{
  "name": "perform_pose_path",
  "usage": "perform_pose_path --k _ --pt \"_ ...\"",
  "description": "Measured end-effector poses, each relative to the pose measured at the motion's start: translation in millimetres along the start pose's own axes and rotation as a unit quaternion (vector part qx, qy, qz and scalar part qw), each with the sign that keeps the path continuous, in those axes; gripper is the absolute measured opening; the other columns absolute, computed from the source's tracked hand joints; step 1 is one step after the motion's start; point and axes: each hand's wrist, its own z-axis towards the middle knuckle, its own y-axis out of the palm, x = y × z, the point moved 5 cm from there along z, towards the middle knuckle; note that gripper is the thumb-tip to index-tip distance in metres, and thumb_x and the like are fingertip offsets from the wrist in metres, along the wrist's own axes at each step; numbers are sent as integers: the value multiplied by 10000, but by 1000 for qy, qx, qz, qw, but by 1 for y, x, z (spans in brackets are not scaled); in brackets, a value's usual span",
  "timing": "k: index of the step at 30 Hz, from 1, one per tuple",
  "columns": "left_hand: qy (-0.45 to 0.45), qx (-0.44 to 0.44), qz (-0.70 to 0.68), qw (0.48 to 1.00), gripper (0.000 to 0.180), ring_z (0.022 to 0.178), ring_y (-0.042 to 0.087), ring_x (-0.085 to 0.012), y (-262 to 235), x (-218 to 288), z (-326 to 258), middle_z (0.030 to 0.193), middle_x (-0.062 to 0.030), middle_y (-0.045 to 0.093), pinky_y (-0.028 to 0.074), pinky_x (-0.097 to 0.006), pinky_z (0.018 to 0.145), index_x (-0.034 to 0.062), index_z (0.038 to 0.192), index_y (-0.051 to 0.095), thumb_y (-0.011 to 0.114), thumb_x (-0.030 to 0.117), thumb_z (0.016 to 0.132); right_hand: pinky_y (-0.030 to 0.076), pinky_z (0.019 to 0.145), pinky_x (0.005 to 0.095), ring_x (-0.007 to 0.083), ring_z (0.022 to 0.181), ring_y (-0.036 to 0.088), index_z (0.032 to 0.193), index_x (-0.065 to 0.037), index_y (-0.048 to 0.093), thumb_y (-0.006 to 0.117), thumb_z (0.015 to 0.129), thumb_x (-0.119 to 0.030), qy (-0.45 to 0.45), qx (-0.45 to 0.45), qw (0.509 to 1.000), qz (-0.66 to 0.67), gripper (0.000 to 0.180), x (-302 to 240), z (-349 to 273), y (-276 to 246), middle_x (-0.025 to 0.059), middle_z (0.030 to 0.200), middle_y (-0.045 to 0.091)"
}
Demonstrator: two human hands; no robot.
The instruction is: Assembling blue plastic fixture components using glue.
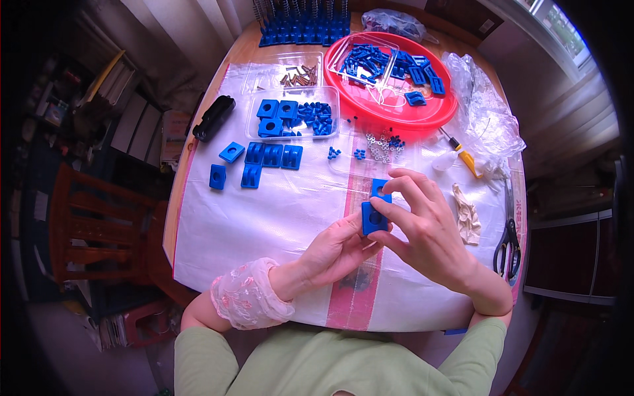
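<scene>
Both my hands hold a blue plastic block with a round hole in its face, above the white sheet. My left hand supports it from below and the left. My right hand pinches it from the right, thumb and forefinger on its top and face. A second blue part shows just behind the block, under my right fingers. Whether it is joined to the block, I cannot tell.
Several blue blocks lie on the sheet at the left. A clear tray holds more blue parts, another holds screws. A red bowl of blue pieces stands at the back. Small nuts, a screwdriver and scissors lie at the right.
</scene>
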Motion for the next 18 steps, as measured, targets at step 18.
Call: perform_pose_path --k 18 --pt "-4 7 21 1000 320 1058 549 -85 -2 0 0 1152 1 597 431 -306 977 114 1290 524 468 313 1045 416 985 456 332 1233 489 1030 -16 658 813 660 -160 0 -1 1000 -1 426 0 -1 0 135 1118 575"
